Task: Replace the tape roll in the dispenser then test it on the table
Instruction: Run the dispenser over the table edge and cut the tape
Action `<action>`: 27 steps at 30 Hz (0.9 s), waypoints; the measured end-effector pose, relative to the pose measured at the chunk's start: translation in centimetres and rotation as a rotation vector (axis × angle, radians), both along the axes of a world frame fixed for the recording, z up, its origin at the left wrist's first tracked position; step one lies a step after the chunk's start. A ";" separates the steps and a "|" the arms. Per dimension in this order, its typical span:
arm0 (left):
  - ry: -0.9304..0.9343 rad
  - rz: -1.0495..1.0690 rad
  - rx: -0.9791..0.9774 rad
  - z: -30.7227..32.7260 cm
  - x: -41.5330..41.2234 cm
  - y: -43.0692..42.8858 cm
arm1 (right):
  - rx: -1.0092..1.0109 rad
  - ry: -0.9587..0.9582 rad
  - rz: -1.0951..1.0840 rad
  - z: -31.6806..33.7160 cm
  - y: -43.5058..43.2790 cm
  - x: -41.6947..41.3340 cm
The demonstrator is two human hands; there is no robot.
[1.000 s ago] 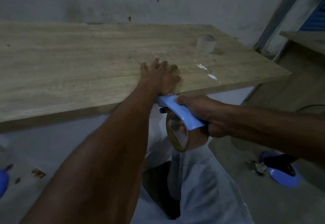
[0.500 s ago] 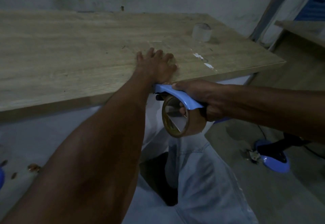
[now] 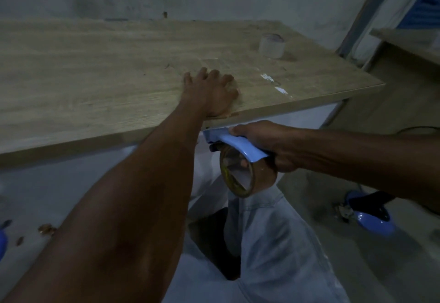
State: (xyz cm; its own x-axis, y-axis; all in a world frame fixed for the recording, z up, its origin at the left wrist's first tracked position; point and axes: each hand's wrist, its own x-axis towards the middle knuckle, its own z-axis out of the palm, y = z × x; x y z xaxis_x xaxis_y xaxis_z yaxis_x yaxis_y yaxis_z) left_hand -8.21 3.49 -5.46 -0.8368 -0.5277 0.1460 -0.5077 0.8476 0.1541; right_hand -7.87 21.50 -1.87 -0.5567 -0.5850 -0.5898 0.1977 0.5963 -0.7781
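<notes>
Wooden table (image 3: 95,83): left hand (image 3: 209,93) flat, right hand (image 3: 269,143) gripping dispenser (image 3: 240,145).

Wooden table (image 3: 95,76) — left hand (image 3: 209,93) flat on it, clear roll (image 3: 272,46) far right.

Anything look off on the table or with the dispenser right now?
Only minor things. White scuffs or residue mark the table near its front right edge. An old roll stands loose at the back right. The dispenser looks normally loaded.
</notes>
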 end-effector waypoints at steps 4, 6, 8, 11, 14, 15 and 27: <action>-0.015 0.006 0.022 0.0 0.0 -0.1 | 0.021 -0.031 0.020 0.0 0.7 0.1; -0.016 0.023 0.024 0.1 0.1 0.1 | 0.008 -0.018 0.048 0.3 1.3 -0.4; 0.017 0.057 0.004 0.0 0.1 0.2 | -0.021 0.012 0.067 1.2 2.0 -1.4; 0.057 0.083 0.028 -0.3 0.1 0.4 | -0.065 0.075 0.062 3.1 3.6 -3.2; -0.045 0.061 0.013 -0.4 0.0 -0.1 | -0.135 0.094 0.063 5.9 3.9 -5.1; -0.068 0.060 0.000 -0.6 -0.1 -0.3 | -0.172 0.095 0.065 6.8 3.5 -5.6; -0.045 0.226 0.108 -0.1 -1.8 -4.0 | -0.223 0.859 0.189 6.5 -9.5 -11.6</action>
State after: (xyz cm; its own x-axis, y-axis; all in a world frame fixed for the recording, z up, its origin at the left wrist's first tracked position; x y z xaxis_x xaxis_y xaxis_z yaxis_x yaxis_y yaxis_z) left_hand -10.02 -0.48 -5.57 -0.7005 -0.7123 0.0441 -0.6905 0.6921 0.2104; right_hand -19.46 11.96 4.58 -0.6361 -0.7619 0.1221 -0.5896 0.3779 -0.7138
